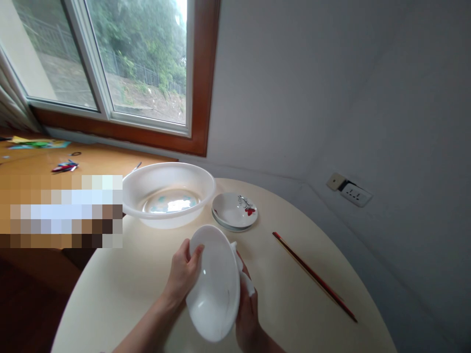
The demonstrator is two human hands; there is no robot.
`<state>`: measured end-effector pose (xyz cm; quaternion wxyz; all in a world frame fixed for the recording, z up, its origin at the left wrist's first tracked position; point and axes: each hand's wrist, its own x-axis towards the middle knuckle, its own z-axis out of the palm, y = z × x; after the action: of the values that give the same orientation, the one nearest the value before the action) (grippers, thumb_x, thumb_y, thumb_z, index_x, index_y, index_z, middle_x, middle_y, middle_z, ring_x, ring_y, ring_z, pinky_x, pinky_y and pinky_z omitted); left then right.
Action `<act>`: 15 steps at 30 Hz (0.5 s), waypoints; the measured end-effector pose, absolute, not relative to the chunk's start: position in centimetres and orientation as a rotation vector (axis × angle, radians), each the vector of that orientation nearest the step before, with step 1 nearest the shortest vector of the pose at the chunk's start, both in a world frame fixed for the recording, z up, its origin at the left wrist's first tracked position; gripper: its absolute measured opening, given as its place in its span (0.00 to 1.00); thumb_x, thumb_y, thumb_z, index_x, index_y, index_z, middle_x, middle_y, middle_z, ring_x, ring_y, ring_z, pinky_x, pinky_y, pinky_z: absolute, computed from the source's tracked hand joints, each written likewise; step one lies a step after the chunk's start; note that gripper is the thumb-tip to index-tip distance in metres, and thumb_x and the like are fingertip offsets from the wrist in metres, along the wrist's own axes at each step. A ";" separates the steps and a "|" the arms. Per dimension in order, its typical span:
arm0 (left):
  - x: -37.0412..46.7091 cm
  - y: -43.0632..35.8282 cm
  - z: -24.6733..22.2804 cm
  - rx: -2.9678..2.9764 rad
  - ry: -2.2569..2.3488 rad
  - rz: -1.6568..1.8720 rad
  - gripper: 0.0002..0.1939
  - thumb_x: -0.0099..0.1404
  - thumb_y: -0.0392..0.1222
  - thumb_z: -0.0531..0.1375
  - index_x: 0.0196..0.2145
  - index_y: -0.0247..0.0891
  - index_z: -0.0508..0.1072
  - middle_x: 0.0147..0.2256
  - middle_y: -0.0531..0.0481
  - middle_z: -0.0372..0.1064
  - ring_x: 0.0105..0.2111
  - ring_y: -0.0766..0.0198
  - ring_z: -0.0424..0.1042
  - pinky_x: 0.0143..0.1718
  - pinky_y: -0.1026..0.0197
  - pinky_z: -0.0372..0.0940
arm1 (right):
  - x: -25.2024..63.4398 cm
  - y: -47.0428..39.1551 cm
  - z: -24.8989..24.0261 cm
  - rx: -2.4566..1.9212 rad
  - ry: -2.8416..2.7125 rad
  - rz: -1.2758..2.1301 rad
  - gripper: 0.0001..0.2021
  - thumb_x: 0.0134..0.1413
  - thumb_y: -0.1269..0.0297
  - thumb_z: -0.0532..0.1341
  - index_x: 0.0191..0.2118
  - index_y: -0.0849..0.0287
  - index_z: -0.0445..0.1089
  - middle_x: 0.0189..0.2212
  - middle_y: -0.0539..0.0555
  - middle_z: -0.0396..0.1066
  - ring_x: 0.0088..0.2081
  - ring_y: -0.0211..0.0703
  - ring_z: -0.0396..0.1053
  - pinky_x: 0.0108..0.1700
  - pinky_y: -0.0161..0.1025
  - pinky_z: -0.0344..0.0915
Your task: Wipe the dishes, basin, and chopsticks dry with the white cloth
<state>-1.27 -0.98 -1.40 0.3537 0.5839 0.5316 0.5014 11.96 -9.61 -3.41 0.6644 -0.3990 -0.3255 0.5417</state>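
A white oval-looking bowl (214, 294) is held up on edge over the table, its inside turned towards me. My left hand (185, 272) grips its left rim, with the thumb on the inner face and the fingers behind. Behind the right rim my right hand (247, 314) is closed round a white cloth (248, 284), pressed to the bowl's outer side. Most of those fingers are hidden by the bowl. Just beyond it, small white plates (230, 210) lie stacked, the top one bearing a red and black flower print.
A translucent white basin (172, 221) with what looks like water stands at the back left of the round cream table (305, 314). Red-brown chopsticks (314, 276) lie on the right. Beyond are a wooden desk (106, 157) with pens (66, 166), a window and a wall socket (355, 193).
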 end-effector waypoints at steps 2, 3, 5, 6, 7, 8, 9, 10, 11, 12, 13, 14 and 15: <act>-1.3 -1.0 -1.5 1.502 1.371 1.314 0.15 0.58 0.52 0.54 0.22 0.40 0.58 0.18 0.59 0.52 0.20 0.68 0.54 0.21 0.65 0.53 | 11.5 -9.0 -3.8 -0.921 -0.671 1.210 0.29 0.43 0.40 0.60 0.50 0.49 0.67 0.53 0.52 0.65 0.61 0.50 0.49 0.61 0.46 0.46; -1.4 -1.0 -1.5 1.500 1.372 1.324 0.15 0.58 0.52 0.54 0.22 0.41 0.57 0.18 0.59 0.52 0.20 0.68 0.53 0.20 0.66 0.53 | 11.2 -8.7 -3.8 -0.933 -0.650 1.267 0.30 0.41 0.37 0.59 0.48 0.50 0.68 0.51 0.52 0.67 0.59 0.52 0.52 0.60 0.48 0.48; -1.6 -1.0 -1.6 1.497 1.377 1.340 0.16 0.59 0.52 0.54 0.22 0.41 0.57 0.18 0.60 0.50 0.19 0.69 0.52 0.20 0.66 0.52 | 10.9 -8.3 -3.8 -0.932 -0.645 1.425 0.34 0.38 0.32 0.56 0.45 0.52 0.70 0.46 0.54 0.71 0.56 0.55 0.57 0.57 0.50 0.53; -1.6 -0.9 -1.6 1.495 1.383 1.345 0.16 0.59 0.52 0.54 0.22 0.41 0.56 0.18 0.60 0.50 0.19 0.69 0.52 0.20 0.66 0.52 | 10.9 -8.1 -3.7 -0.922 -0.660 1.489 0.35 0.37 0.30 0.54 0.44 0.53 0.71 0.44 0.55 0.72 0.55 0.56 0.59 0.55 0.51 0.55; -1.7 -0.9 -1.6 1.494 1.394 1.348 0.16 0.59 0.52 0.54 0.22 0.41 0.56 0.17 0.60 0.49 0.19 0.69 0.52 0.20 0.66 0.52 | 11.0 -8.0 -3.7 -0.915 -0.678 1.526 0.36 0.38 0.30 0.53 0.44 0.53 0.71 0.42 0.55 0.73 0.53 0.56 0.61 0.54 0.51 0.57; -1.8 -0.8 -1.6 1.498 1.408 1.349 0.16 0.59 0.52 0.54 0.21 0.41 0.55 0.17 0.60 0.49 0.19 0.69 0.52 0.20 0.66 0.52 | 11.2 -7.8 -3.7 -0.919 -0.694 1.531 0.35 0.39 0.30 0.53 0.44 0.53 0.71 0.40 0.56 0.73 0.51 0.56 0.63 0.52 0.51 0.59; -1.8 -0.8 -1.6 1.507 1.421 1.346 0.17 0.58 0.52 0.54 0.21 0.41 0.55 0.17 0.60 0.49 0.19 0.70 0.51 0.19 0.66 0.52 | 11.5 -7.7 -3.8 -0.936 -0.711 1.509 0.34 0.39 0.31 0.53 0.43 0.54 0.72 0.38 0.55 0.74 0.50 0.56 0.64 0.51 0.51 0.60; -1.8 -0.7 -1.6 1.521 1.432 1.340 0.17 0.58 0.52 0.55 0.21 0.41 0.55 0.16 0.61 0.49 0.18 0.70 0.51 0.19 0.66 0.51 | 11.9 -7.6 -4.0 -0.962 -0.726 1.471 0.32 0.40 0.32 0.54 0.42 0.54 0.72 0.36 0.55 0.74 0.49 0.55 0.65 0.50 0.50 0.61; -1.9 -0.7 -1.6 1.542 1.438 1.331 0.17 0.58 0.52 0.55 0.21 0.41 0.55 0.16 0.61 0.49 0.18 0.70 0.51 0.19 0.66 0.51 | 12.3 -7.5 -4.3 -0.988 -0.734 1.430 0.30 0.40 0.34 0.55 0.40 0.54 0.73 0.35 0.55 0.74 0.47 0.55 0.65 0.49 0.49 0.62; -1.9 -0.6 -1.5 1.568 1.440 1.322 0.16 0.58 0.52 0.55 0.21 0.41 0.55 0.16 0.61 0.49 0.18 0.70 0.51 0.20 0.66 0.51 | 12.7 -7.4 -4.7 -1.013 -0.739 1.387 0.28 0.40 0.35 0.57 0.38 0.55 0.73 0.33 0.55 0.74 0.46 0.54 0.66 0.47 0.48 0.63; -1.9 -0.6 -1.5 1.596 1.440 1.312 0.16 0.58 0.52 0.55 0.21 0.41 0.55 0.15 0.61 0.49 0.18 0.70 0.51 0.20 0.66 0.51 | 13.0 -7.3 -5.2 -1.032 -0.747 1.340 0.27 0.41 0.37 0.58 0.36 0.55 0.73 0.32 0.54 0.74 0.45 0.54 0.66 0.46 0.47 0.64; -2.0 -0.6 -1.5 1.623 1.440 1.305 0.16 0.58 0.51 0.54 0.21 0.41 0.55 0.15 0.61 0.49 0.17 0.70 0.51 0.19 0.66 0.51 | 13.3 -7.2 -5.6 -1.048 -0.767 1.289 0.25 0.41 0.38 0.58 0.34 0.55 0.72 0.30 0.54 0.73 0.43 0.53 0.67 0.45 0.45 0.65; -2.1 -0.6 -1.5 1.646 1.443 1.300 0.16 0.57 0.51 0.54 0.20 0.41 0.54 0.15 0.61 0.49 0.17 0.70 0.51 0.19 0.66 0.50 | 13.6 -7.2 -6.0 -1.062 -0.800 1.232 0.24 0.41 0.39 0.59 0.32 0.55 0.72 0.28 0.53 0.73 0.41 0.52 0.67 0.43 0.44 0.65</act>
<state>-2.06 -0.59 -1.45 0.2935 0.6181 0.5417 0.4882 13.57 -7.18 -5.97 0.6169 -0.4611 -0.3474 0.5349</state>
